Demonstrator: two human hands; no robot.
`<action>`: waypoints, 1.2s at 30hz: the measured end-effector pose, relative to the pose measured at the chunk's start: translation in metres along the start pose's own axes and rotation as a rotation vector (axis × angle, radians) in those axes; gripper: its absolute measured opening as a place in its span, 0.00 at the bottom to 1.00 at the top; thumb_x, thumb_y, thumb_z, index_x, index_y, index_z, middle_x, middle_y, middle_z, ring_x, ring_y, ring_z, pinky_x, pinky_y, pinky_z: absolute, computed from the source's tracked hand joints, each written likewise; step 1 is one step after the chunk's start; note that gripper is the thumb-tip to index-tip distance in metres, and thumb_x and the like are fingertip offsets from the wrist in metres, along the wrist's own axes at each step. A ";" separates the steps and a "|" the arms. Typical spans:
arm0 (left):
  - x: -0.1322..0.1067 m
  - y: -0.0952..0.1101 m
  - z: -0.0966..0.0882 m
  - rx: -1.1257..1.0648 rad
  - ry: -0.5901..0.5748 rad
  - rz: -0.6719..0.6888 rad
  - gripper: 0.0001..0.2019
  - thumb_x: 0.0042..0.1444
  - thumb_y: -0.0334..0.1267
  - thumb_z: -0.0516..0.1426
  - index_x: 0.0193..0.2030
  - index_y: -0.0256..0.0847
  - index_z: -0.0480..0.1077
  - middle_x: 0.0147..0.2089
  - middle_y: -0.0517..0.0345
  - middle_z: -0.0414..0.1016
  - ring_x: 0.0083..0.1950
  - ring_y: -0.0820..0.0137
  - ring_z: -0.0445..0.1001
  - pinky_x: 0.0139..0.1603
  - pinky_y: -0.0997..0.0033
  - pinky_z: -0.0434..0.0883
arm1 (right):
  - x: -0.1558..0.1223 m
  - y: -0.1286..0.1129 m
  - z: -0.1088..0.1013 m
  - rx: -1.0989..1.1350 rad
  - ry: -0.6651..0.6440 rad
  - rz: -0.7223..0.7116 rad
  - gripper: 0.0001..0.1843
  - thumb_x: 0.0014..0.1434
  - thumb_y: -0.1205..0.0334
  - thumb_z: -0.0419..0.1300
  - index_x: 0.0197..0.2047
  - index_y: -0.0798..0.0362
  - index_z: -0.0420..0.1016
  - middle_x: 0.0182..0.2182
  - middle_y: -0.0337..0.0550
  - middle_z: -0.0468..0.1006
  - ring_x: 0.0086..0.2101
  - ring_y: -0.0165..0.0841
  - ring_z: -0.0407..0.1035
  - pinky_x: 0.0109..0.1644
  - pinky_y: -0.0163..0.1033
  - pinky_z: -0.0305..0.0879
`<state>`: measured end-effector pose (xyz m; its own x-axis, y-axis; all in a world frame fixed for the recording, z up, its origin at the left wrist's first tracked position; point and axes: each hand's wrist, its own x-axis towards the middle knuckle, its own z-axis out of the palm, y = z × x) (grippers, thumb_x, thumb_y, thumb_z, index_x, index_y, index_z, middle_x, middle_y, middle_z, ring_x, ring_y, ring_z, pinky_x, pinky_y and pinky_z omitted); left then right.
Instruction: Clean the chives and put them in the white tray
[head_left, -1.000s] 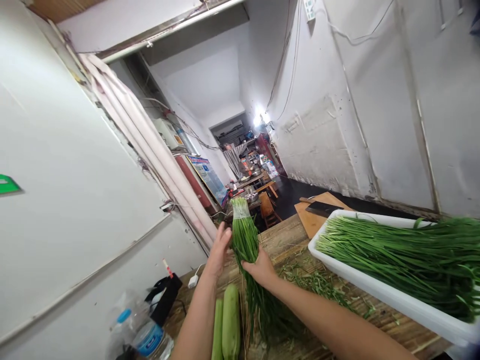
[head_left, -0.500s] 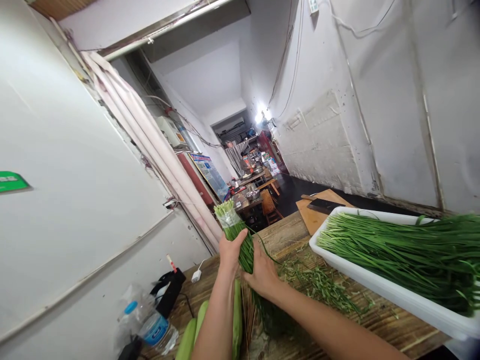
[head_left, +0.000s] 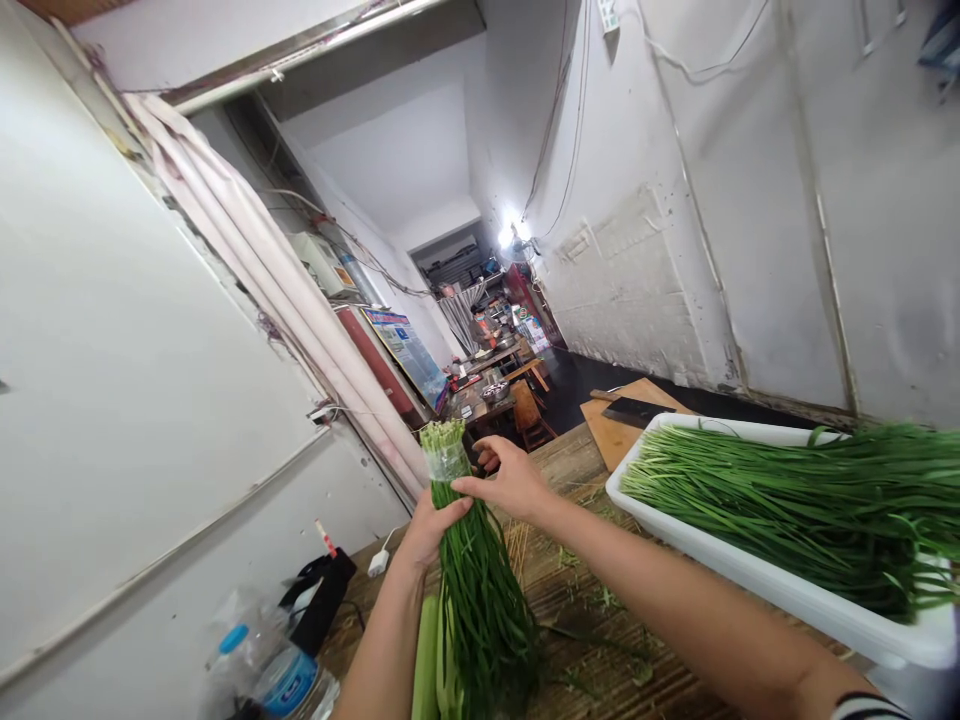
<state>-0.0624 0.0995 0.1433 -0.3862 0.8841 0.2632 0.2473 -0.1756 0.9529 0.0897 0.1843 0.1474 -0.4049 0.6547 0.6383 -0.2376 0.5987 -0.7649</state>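
Note:
A bunch of garlic chives (head_left: 480, 590) stands upright over the table, pale cut ends up and green leaves hanging down. Clear plastic tape (head_left: 448, 464) wraps it just below the ends. My left hand (head_left: 424, 527) is closed around the bunch beneath the tape. On the other side is my right hand (head_left: 514, 482), its thumb reaching across the leaves by the tape and its curled fingers apart from the bunch. Some light green long gourds (head_left: 426, 660) lie behind the left forearm and leaves, partly hidden.
At right, a white plastic tub (head_left: 720, 565) holds many loose chives. Behind it lies a cutting board (head_left: 611, 435) with a cleaver (head_left: 637, 410). Leaf scraps litter the wooden table (head_left: 585, 640). A water bottle (head_left: 281, 675) stands at left; a person (head_left: 484, 328) is far back.
My right hand has come off the leaves and moved up beside the tape, its fingers loosened. The bunch is now more upright, its leaves hanging loose, with my left hand still around it.

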 end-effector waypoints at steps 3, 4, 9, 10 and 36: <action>-0.001 0.001 0.004 0.000 -0.023 -0.029 0.24 0.32 0.42 0.67 0.39 0.36 0.74 0.32 0.52 0.78 0.32 0.60 0.76 0.35 0.64 0.73 | 0.002 0.001 0.008 0.177 0.042 -0.015 0.18 0.47 0.57 0.67 0.40 0.55 0.74 0.32 0.40 0.75 0.32 0.31 0.69 0.38 0.36 0.67; -0.002 0.001 0.005 0.000 -0.025 -0.041 0.25 0.31 0.44 0.66 0.40 0.36 0.73 0.32 0.52 0.78 0.33 0.59 0.76 0.35 0.63 0.73 | 0.003 0.001 0.010 0.253 0.045 -0.021 0.13 0.49 0.59 0.65 0.38 0.55 0.75 0.32 0.40 0.75 0.32 0.30 0.69 0.38 0.36 0.67; -0.004 0.003 0.004 0.016 -0.064 -0.117 0.31 0.28 0.52 0.63 0.40 0.35 0.72 0.30 0.46 0.77 0.36 0.51 0.77 0.34 0.56 0.73 | 0.006 -0.004 0.009 0.394 0.028 0.002 0.08 0.54 0.63 0.58 0.36 0.53 0.77 0.30 0.40 0.77 0.31 0.31 0.71 0.37 0.37 0.70; -0.004 0.003 0.003 0.020 -0.073 -0.127 0.32 0.27 0.54 0.62 0.40 0.36 0.72 0.30 0.46 0.76 0.37 0.50 0.76 0.33 0.56 0.73 | 0.006 -0.006 0.007 0.377 0.025 -0.008 0.09 0.53 0.63 0.59 0.37 0.54 0.77 0.31 0.40 0.78 0.31 0.31 0.71 0.37 0.36 0.70; -0.007 0.024 0.038 0.383 0.016 0.069 0.24 0.35 0.42 0.66 0.42 0.38 0.72 0.36 0.53 0.78 0.39 0.59 0.74 0.40 0.65 0.67 | -0.015 0.003 -0.030 0.568 -0.108 0.083 0.21 0.48 0.58 0.65 0.45 0.57 0.75 0.44 0.49 0.79 0.45 0.40 0.73 0.55 0.48 0.65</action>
<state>-0.0203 0.1050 0.1585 -0.3699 0.8685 0.3300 0.5860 -0.0575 0.8083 0.1218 0.1900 0.1380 -0.5231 0.6199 0.5849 -0.6254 0.1870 -0.7575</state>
